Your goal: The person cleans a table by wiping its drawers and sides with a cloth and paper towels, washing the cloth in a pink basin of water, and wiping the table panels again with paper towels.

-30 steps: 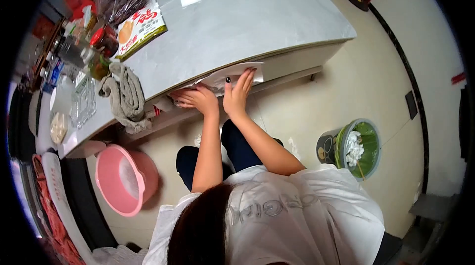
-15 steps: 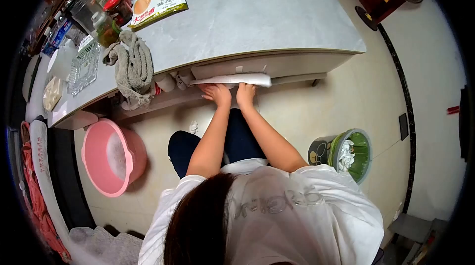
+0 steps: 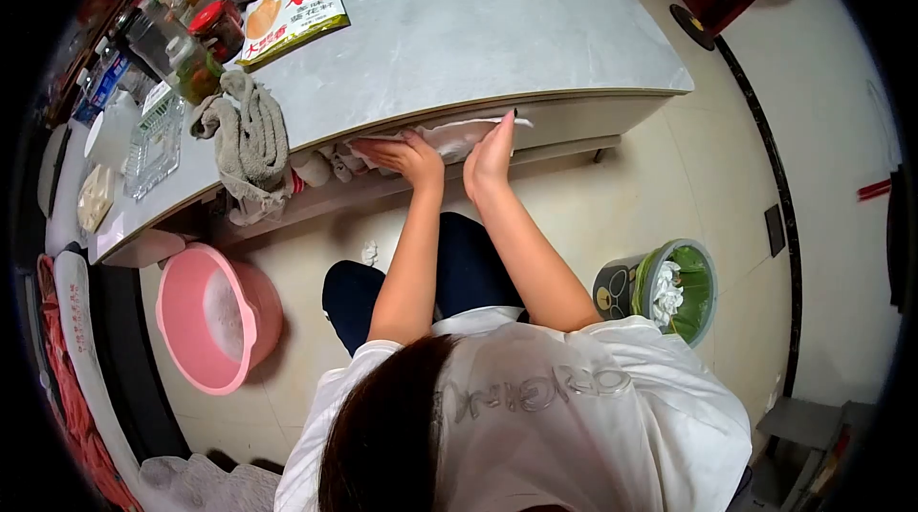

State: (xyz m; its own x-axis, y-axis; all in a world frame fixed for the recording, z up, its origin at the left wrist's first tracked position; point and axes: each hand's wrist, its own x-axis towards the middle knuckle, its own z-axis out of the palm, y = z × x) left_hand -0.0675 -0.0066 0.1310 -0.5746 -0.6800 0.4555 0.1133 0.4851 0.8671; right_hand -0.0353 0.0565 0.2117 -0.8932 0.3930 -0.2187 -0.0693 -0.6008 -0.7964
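Observation:
A white, soft-looking sheet, perhaps folded cloth or paper [image 3: 457, 137], stands at the front of the space under the grey table top. My left hand [image 3: 409, 158] lies against its left part, fingers stretched out to the left. Against the right part rests my right hand [image 3: 490, 153], its fingers straight and pointing up, palm turned inward. Neither hand visibly wraps round the sheet. The sheet's far side is hidden.
A grey towel [image 3: 251, 144] hangs over the table edge [image 3: 535, 93], beside a clear plastic tray [image 3: 155, 144]. Jars and a snack packet [image 3: 295, 15] stand farther back. On the floor are a pink basin [image 3: 253, 302] and a lined bin [image 3: 710, 292].
Both hands have turned from lying under the white sheet's near edge to flat against its face. The right hand has shifted right and up. The sheet looks less flat, and the view shifted slightly.

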